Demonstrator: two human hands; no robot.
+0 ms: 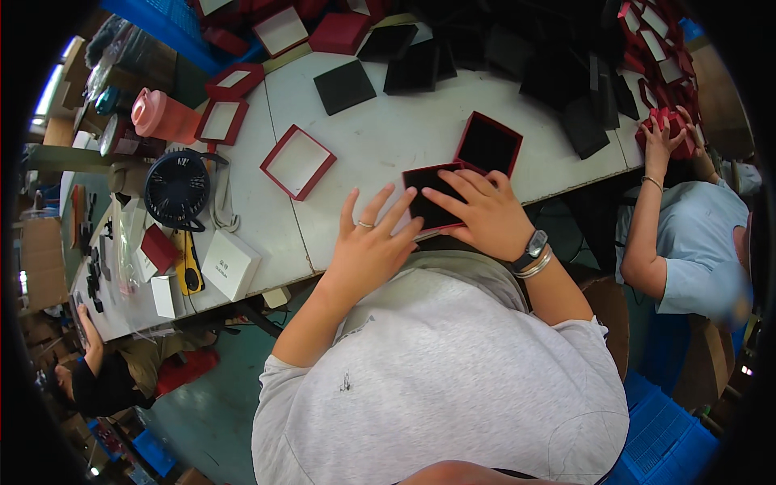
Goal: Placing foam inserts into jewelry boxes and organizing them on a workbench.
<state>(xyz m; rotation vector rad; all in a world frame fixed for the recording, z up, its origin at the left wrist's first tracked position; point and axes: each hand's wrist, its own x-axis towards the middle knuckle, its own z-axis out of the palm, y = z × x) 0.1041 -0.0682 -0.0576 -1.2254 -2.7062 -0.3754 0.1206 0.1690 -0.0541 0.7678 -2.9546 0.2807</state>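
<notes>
In front of my body, at the table's near edge, lies a small red box with a black insert [426,179]. My left hand [370,242] has its fingers spread, their tips by the box's left side; a ring is on one finger. Reaching over from the right, my right hand [487,212] lies with outstretched fingers on the black insert and the box's upper edge. A watch and bracelets are on that wrist. Just beyond it sits a second red box with a black inside [489,144]. Farther left stands a red box part with a white inside [297,162].
Black pads [344,86] and red boxes [339,32] are heaped along the far side. On the left are a dark fan [177,190], a pink cup [164,115] and a white box [230,265]. A co-worker [687,234] handles red boxes at right; another person [121,368] sits at left.
</notes>
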